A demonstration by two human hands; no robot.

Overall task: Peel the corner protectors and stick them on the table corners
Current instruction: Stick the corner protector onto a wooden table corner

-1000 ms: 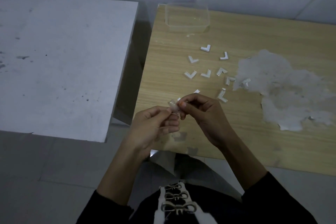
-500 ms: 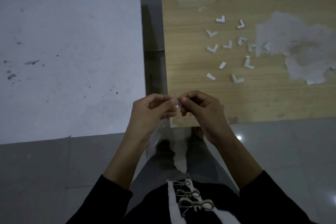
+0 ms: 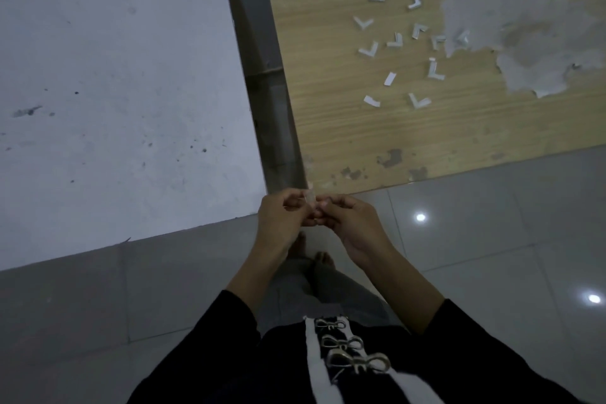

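Left hand (image 3: 283, 218) and right hand (image 3: 352, 223) both pinch one small clear corner protector (image 3: 310, 200) at the wooden table (image 3: 360, 141) near corner. It seems light, soft, tacky: best gripped by its edges. L-shaped pieces (image 3: 369, 49) lie beyond

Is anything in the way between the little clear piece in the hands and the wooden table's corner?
Nothing visible is. The left hand and right hand pinch the clear corner protector just in front of the wooden table at its near corner, with only air between. The loose white pieces lie farther back on the top.
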